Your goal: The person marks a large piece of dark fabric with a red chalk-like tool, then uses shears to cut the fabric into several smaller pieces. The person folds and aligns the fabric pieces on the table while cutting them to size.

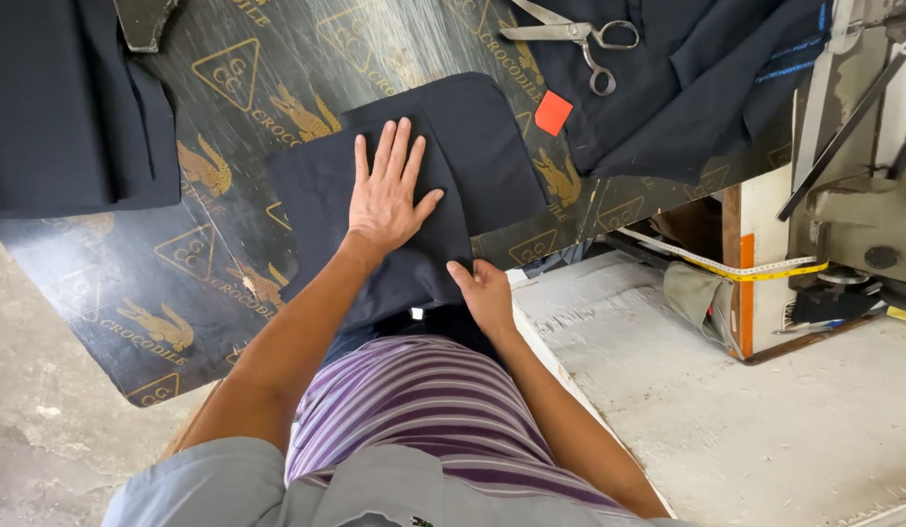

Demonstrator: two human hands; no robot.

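Head view: one dark navy fabric piece (414, 185) lies on the patterned bench (180, 273), the left hand (386, 190) spread flat on it, the right hand (484, 293) pinching its near edge, with one pair of scissors (580, 37), one red tag (552, 112) and two dark fabric piles (62, 107) beyond.

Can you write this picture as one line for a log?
left hand: flat on dark cloth piece | right hand: pinching its near edge | scissors: lying apart
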